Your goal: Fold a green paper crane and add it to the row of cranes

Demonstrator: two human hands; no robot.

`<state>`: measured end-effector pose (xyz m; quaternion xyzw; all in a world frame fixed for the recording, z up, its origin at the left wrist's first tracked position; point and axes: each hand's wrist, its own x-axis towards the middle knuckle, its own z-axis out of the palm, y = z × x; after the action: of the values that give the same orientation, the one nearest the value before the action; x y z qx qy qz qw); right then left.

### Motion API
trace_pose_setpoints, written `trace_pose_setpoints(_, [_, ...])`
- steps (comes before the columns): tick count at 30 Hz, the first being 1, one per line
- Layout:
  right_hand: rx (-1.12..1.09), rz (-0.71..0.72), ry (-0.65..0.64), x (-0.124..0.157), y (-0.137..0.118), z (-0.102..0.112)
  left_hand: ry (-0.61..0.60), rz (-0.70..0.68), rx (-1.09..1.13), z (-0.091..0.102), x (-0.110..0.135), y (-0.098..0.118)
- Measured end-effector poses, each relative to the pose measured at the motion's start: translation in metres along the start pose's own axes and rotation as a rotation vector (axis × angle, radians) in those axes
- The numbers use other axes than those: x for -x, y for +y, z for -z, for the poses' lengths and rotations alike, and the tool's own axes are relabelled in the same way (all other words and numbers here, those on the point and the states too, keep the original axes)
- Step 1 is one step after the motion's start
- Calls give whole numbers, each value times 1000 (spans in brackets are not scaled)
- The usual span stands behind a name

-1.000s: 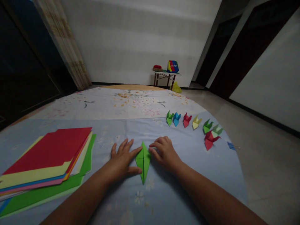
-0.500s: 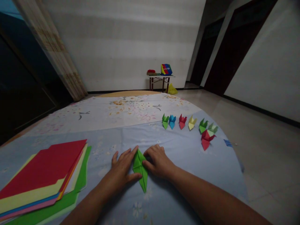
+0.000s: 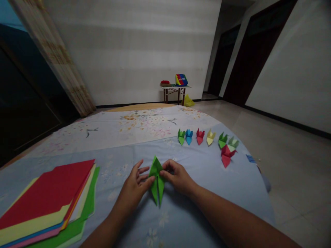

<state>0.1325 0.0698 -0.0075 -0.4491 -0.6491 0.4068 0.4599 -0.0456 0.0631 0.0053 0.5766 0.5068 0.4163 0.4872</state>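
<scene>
Green folded paper piece (image 3: 157,179) sits on the blue cloth (image 3: 207,179), centre front, between both hands. Long kite shape: one point away from the person, two narrow legs split toward them.

Left hand (image 3: 134,187): thumb and forefinger pinched on the piece's left edge, about mid-length, other fingers fanned out loose above the cloth. Right hand (image 3: 178,177): fingertips curled in, pinching the right edge at the same height. Piece looks slightly lifted at the middle. Can't tell if the leg tips touch the cloth.

Handling, my read:
- Near weightless. No grip force needed; too much just crushes it.
- Stiff only along the creases. Flaps between creases flex and bow easily.
- Several layers at the middle, so that's the strongest place to hold, and that's where both hands are.
- Leg tips and far point are thin and bend or tear first. Avoid taking hold there.
- Paper on cloth has little slip, but a draught or sleeve could shift it.
- A wrong crease stays in for good.

Around it: stack of coloured sheets (image 3: 49,203), red on top, well to the left of the left hand, with yellow, blue, pink and green edges showing below. Row of finished paper figures (image 3: 207,137) further back right, green, blue, red, yellow and green, plus a red one (image 3: 227,154) just in front of the row's right end. White floral cloth (image 3: 124,125) lies beyond the blue one. Small table (image 3: 175,93) with coloured items stands at the far wall.
</scene>
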Motion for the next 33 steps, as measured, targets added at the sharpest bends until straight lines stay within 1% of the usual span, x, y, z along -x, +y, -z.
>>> trace_pose_setpoints(3, [-20,32,-9,0,-1,0,-41,85,129,-1,2,7])
trace_pose_setpoints(6, [-33,56,5,1,-1,0,-25,99,216,-2,5,14])
trace_pose_setpoints(8, [-85,19,15,0,0,0,12,99,246,-2,5,15])
trace_pose_setpoints(11, [-204,-68,-60,0,2,-1,57,66,219,-4,5,16])
trace_pose_setpoints(13, [-236,-88,-90,0,1,0,58,11,167,-5,6,15])
trace_pose_setpoints(15, [-179,-52,-43,0,-1,2,60,-85,77,-5,8,15])
trace_pose_setpoints(18, [-38,117,63,2,-7,6,112,-325,-128,-2,12,15])
trace_pose_setpoints(20, [6,249,92,3,-9,10,155,-489,-265,0,16,14])
trace_pose_setpoints(21, [9,303,94,3,-10,11,167,-543,-321,1,18,13])
trace_pose_setpoints(22, [8,343,92,4,-11,12,172,-574,-364,2,19,12])
trace_pose_setpoints(24, [15,385,87,5,-11,13,173,-590,-420,4,21,10])
trace_pose_setpoints(29, [62,405,95,5,-9,14,189,-629,-494,5,18,8])
trace_pose_setpoints(33, [101,427,109,6,-7,14,197,-653,-509,5,17,10])
